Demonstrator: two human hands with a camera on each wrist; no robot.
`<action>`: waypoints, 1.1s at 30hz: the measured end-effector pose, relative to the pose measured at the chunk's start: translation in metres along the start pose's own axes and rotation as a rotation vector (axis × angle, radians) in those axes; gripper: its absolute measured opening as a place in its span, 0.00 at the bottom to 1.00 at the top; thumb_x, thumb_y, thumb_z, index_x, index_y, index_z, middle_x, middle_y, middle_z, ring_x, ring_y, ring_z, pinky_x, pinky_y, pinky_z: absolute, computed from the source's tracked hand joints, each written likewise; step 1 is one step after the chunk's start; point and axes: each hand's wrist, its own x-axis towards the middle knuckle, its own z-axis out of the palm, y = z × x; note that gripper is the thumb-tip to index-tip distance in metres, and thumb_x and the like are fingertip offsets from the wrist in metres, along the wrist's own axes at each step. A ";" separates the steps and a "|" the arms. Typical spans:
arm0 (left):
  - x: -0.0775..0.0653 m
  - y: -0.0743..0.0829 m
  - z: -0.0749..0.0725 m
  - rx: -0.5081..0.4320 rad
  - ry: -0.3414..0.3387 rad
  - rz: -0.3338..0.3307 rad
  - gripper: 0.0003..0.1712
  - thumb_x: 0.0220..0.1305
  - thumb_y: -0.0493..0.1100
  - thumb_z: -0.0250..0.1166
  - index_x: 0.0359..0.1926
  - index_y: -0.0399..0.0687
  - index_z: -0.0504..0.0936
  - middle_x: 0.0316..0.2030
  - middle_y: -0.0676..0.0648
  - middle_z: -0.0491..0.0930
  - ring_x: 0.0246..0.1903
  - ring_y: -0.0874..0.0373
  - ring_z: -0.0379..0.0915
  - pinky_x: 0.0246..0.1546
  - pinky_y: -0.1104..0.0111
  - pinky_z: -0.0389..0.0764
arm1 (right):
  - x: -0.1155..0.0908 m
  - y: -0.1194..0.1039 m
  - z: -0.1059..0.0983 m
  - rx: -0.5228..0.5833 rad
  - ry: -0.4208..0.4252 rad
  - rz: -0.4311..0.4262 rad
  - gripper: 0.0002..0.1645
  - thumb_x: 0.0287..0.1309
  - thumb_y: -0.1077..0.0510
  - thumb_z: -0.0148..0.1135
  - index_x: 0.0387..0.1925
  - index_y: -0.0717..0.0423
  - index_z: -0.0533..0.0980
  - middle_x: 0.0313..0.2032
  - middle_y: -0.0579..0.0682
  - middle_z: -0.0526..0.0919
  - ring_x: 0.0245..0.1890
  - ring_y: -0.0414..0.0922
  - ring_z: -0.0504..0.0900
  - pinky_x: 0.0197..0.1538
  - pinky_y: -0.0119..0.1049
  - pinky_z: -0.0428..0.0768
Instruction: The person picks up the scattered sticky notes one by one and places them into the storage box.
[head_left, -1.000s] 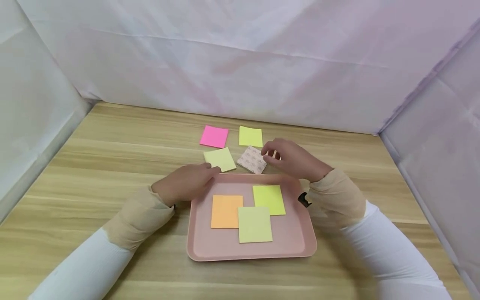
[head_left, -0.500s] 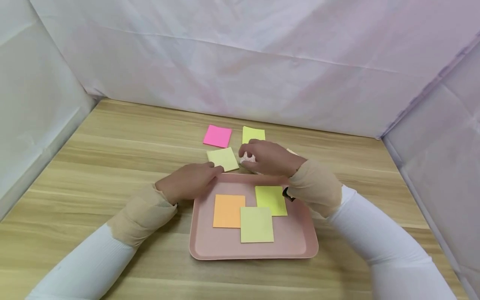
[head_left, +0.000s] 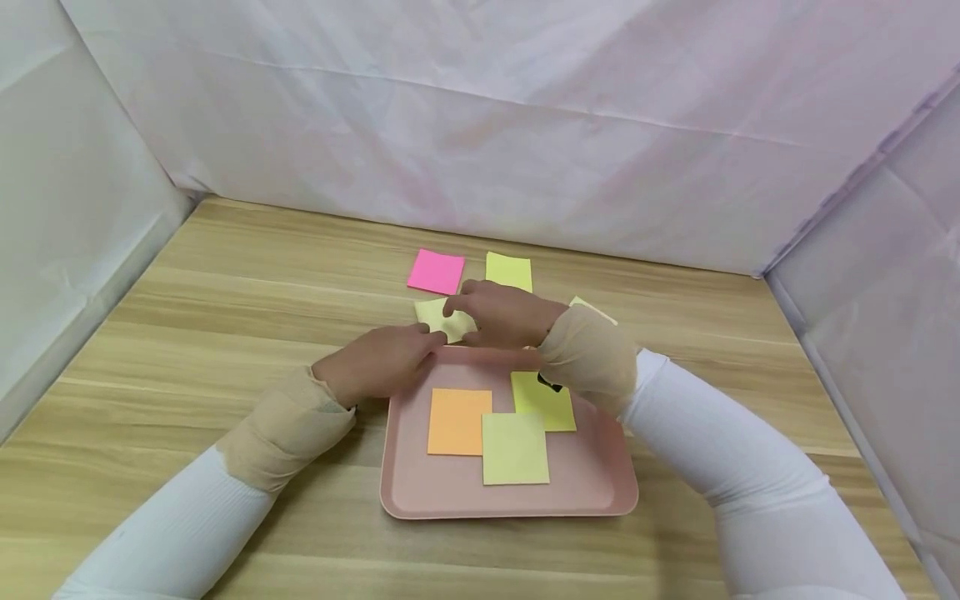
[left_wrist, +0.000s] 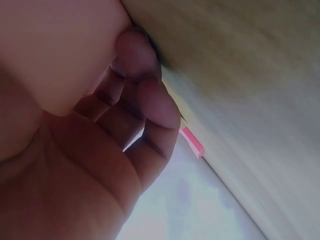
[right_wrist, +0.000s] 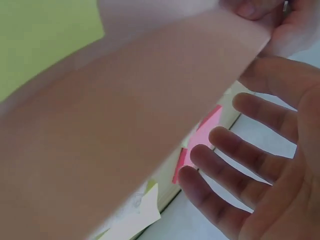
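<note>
Left grip (head_left: pixel 381 360): curled on far left corner of pink tray (head_left: pixel 435 496), long axis left to right; right grip (head_left: pixel 498 315): fingers spread, loosely bent, empty, partly hiding pale yellow pad (head_left: pixel 431 312), askew behind tray; within tray: pale green pad (head_left: pixel 515 450) overlapping orange pad (head_left: pixel 456 422) and lime pad (head_left: pixel 557 408); farther: pink pad (head_left: pixel 437 272), yellow pad (head_left: pixel 508 270); wood-grain table (head_left: pixel 225 275) beneath

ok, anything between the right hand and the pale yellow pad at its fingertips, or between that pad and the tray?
Nothing visible between the right hand and the pale yellow pad. Between pad and tray: the raised far rim, plus the left hand gripping the far left corner.
</note>
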 end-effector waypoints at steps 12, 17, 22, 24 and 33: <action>0.000 0.001 0.000 -0.003 0.035 0.003 0.07 0.66 0.37 0.48 0.33 0.46 0.72 0.26 0.47 0.72 0.22 0.55 0.68 0.25 0.62 0.75 | 0.008 0.007 0.004 -0.003 -0.061 -0.052 0.21 0.55 0.56 0.60 0.53 0.52 0.78 0.44 0.53 0.79 0.40 0.42 0.74 0.48 0.38 0.76; 0.000 0.002 0.000 -0.006 0.035 -0.005 0.07 0.66 0.37 0.48 0.33 0.45 0.72 0.26 0.47 0.73 0.23 0.55 0.69 0.26 0.62 0.75 | 0.009 0.006 0.003 -0.025 -0.084 0.005 0.21 0.55 0.55 0.60 0.52 0.49 0.78 0.43 0.52 0.78 0.39 0.42 0.74 0.45 0.39 0.77; 0.001 0.003 -0.002 -0.001 0.020 -0.023 0.07 0.66 0.37 0.48 0.35 0.45 0.73 0.26 0.47 0.72 0.23 0.55 0.68 0.26 0.62 0.75 | 0.008 0.006 -0.002 -0.031 -0.116 0.121 0.18 0.56 0.55 0.58 0.50 0.51 0.79 0.45 0.52 0.80 0.42 0.43 0.75 0.46 0.42 0.77; 0.000 0.003 -0.002 -0.002 0.016 -0.027 0.07 0.66 0.37 0.48 0.35 0.45 0.74 0.27 0.47 0.72 0.23 0.55 0.68 0.26 0.61 0.75 | 0.009 0.007 -0.003 -0.032 -0.116 0.153 0.16 0.57 0.56 0.57 0.47 0.53 0.80 0.45 0.51 0.82 0.42 0.43 0.75 0.46 0.42 0.78; -0.001 0.003 -0.004 -0.015 -0.001 -0.050 0.08 0.67 0.39 0.47 0.36 0.47 0.73 0.27 0.47 0.71 0.22 0.54 0.68 0.26 0.61 0.75 | 0.014 0.005 -0.002 -0.090 -0.134 0.233 0.21 0.58 0.49 0.56 0.53 0.47 0.73 0.42 0.49 0.80 0.38 0.45 0.76 0.40 0.45 0.78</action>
